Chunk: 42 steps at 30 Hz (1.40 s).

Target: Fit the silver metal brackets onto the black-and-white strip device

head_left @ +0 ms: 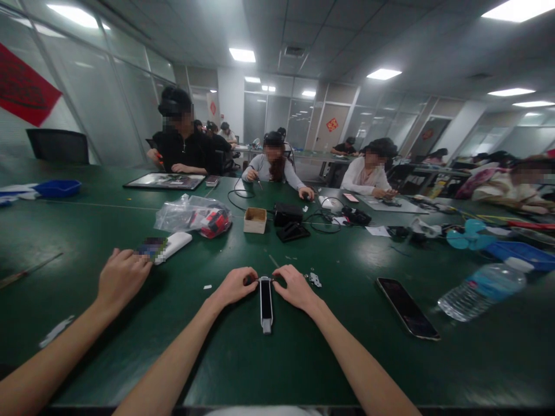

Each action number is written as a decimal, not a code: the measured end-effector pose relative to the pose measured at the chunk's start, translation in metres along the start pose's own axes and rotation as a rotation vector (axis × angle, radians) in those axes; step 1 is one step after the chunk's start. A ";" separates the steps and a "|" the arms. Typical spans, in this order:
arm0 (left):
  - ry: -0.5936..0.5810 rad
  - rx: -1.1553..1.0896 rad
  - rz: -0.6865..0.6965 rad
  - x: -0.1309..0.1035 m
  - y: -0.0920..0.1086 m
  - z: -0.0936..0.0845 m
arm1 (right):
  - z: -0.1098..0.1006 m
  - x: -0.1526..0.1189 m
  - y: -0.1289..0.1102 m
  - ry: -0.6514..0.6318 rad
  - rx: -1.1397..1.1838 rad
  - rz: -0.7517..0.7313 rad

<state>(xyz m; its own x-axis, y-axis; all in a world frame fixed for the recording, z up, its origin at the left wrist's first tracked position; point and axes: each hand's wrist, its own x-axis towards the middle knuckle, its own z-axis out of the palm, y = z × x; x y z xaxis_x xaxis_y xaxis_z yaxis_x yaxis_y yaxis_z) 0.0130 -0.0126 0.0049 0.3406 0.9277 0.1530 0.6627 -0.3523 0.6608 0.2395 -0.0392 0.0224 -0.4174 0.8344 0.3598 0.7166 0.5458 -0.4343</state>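
A slim light-grey device with a long black panel (266, 303) lies on the green table in front of me, its narrow tab towards me. My left hand (236, 286) is closed in a pinch at the left side of its far end. Opposite, my right hand (295, 287) pinches at the right side of the same end. Tiny dark bits show between the fingertips and the device, too small to name. Small grey and metal parts (315, 280) lie just right of my right hand. A white scrap (207, 287) is left of my left hand.
At left, another person's hand (124, 277) touches a phone-like object by a white case (176, 245). Ahead stand a small open box (255, 221), a black case (287, 214) and a plastic bag (186, 211). A phone (407, 309) and a lying water bottle (483, 292) are right.
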 end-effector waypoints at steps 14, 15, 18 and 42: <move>-0.074 0.059 0.166 0.000 0.012 -0.005 | -0.067 -0.016 0.065 -0.044 -0.264 0.290; -0.082 0.061 0.164 0.000 0.013 -0.006 | -0.067 -0.016 0.065 -0.086 -0.262 0.309; -0.094 0.069 0.143 -0.001 0.015 -0.008 | -0.062 -0.015 0.065 -0.187 -0.256 0.336; -0.081 0.081 0.170 0.000 0.013 -0.006 | -0.047 -0.015 0.075 -0.144 -0.227 0.308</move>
<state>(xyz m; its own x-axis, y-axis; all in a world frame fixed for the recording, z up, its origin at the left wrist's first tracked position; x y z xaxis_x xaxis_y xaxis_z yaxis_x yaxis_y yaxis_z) 0.0175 -0.0168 0.0182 0.5025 0.8421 0.1958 0.6416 -0.5150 0.5685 0.3260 -0.0141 0.0231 -0.2270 0.9671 0.1150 0.9186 0.2518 -0.3046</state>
